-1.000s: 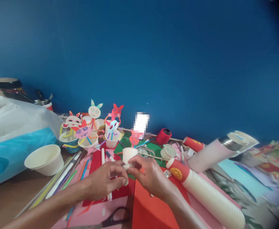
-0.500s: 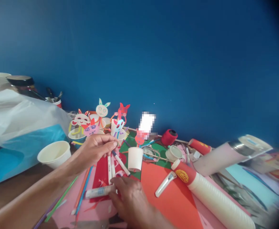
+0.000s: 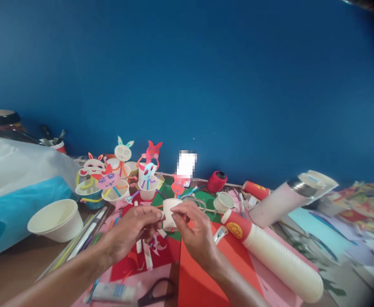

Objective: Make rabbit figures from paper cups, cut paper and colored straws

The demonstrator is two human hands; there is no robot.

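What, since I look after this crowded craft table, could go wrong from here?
The right hand seems very close to the white paper cup by the red paper figure and might tip it. The white plastic box cutter lies beside that hand; its blade, if out, could nick it, but I can't see whether it is.

A blue wall (image 3: 187, 76) stands behind a red spool (image 3: 215, 182); at right, a tilted pale flask (image 3: 270, 207) with a silver band; at far left, a dark-lidded jar (image 3: 1, 121) behind a white-and-blue bag (image 3: 23, 170).
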